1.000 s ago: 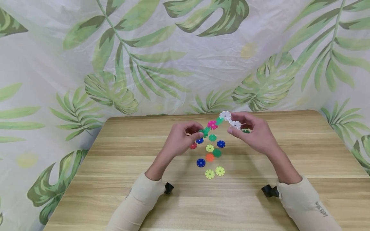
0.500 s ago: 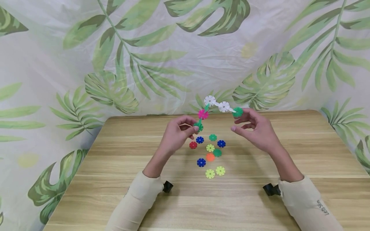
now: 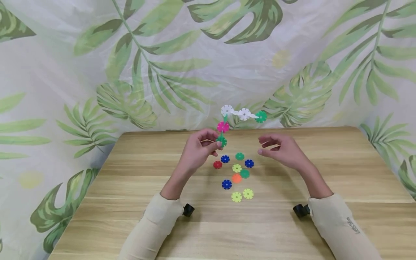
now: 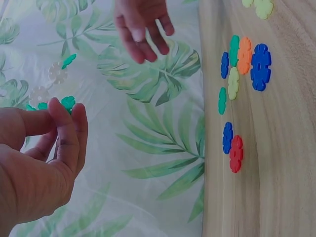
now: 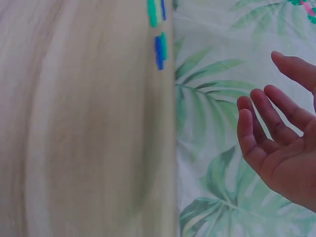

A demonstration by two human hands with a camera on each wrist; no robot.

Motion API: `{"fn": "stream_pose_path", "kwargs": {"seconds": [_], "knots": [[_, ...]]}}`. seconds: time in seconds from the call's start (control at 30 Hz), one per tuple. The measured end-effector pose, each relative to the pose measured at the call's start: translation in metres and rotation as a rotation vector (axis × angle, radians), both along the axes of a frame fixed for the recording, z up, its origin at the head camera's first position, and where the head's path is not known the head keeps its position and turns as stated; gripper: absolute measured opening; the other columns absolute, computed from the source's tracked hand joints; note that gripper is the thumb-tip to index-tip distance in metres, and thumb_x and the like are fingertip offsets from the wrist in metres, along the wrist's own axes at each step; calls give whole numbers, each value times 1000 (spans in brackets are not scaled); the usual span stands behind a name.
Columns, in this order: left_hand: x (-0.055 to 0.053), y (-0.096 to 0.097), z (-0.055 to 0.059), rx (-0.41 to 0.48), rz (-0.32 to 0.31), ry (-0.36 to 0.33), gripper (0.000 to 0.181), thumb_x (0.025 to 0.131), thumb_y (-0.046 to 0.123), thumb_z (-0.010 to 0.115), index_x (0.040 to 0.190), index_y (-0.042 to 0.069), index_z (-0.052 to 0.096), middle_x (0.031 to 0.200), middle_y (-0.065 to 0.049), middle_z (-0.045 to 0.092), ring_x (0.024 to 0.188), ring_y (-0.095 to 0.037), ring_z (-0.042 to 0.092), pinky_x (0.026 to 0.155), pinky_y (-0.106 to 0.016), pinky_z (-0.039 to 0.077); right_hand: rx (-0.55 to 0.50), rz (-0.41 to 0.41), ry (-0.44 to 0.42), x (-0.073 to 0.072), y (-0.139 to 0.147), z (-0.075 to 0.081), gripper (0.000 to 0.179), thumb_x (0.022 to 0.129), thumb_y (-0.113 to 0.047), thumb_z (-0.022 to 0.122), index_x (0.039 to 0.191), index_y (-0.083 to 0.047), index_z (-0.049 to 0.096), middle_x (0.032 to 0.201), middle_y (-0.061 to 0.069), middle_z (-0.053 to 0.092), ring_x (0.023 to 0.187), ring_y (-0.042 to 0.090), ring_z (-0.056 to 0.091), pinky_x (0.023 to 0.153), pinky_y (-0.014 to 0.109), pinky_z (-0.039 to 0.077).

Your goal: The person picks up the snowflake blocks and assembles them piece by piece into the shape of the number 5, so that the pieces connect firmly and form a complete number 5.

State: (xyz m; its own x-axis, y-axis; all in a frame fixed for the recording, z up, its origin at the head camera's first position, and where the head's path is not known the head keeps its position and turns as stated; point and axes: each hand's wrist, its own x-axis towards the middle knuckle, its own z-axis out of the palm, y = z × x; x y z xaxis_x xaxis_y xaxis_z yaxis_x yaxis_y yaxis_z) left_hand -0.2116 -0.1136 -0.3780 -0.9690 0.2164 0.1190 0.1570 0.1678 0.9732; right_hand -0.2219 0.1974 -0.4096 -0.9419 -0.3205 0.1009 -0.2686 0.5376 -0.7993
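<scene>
My left hand (image 3: 199, 150) pinches the green end disc of a chain of notched plastic discs (image 3: 222, 127) and holds it above the table. From that end the chain rises through a pink disc, bends at a white disc, and runs right to a green disc (image 3: 261, 116) at its free end. In the left wrist view, fingers hide part of the chain, and white discs (image 4: 58, 73) show beyond them. My right hand (image 3: 283, 151) hovers to the right, below the free end and apart from it. Its fingers are loosely bent with nothing between them, as the right wrist view (image 5: 284, 143) confirms.
Loose notched discs lie on the wooden table (image 3: 136, 216) between the forearms: several blue (image 3: 226, 184), yellow (image 3: 237, 196) and green (image 3: 239, 156), plus a red (image 3: 217, 165) and an orange one (image 3: 236, 178). A leaf-patterned cloth (image 3: 182, 90) hangs behind the far edge.
The right hand has let go of the chain and dropped slightly away. The chain's far part has swung up and left, now held by the left hand alone. Loose discs stay put.
</scene>
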Motion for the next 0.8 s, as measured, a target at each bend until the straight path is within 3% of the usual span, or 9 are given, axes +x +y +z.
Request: {"fn": "stream_pose_path", "kwargs": {"seconds": [0.3,0.53,0.8], "knots": [[1,1,0,8,4,-7,14,99,-3,72,113,1,71,99,-11,71,83,-17,75,68,-27,64,179,140,0,-27,-12,-22,41,96,-16,79,132,3,71,130,22,75,116,37,74,97,51,63],[0,-1,-1,25,-1,11,12,99,-3,72,111,1,72,97,-8,72,83,-16,74,66,-27,63,338,216,-58,-38,-18,-26,44,94,-17,79,133,1,71,128,17,76,115,34,73,101,49,61],[-1,1,-2,73,14,34,12,98,-2,73,110,0,72,94,-5,73,80,-14,73,66,-26,63,363,272,-77,-43,-24,-27,45,92,-15,81,133,0,72,126,14,77,115,31,73,102,49,60]]}}
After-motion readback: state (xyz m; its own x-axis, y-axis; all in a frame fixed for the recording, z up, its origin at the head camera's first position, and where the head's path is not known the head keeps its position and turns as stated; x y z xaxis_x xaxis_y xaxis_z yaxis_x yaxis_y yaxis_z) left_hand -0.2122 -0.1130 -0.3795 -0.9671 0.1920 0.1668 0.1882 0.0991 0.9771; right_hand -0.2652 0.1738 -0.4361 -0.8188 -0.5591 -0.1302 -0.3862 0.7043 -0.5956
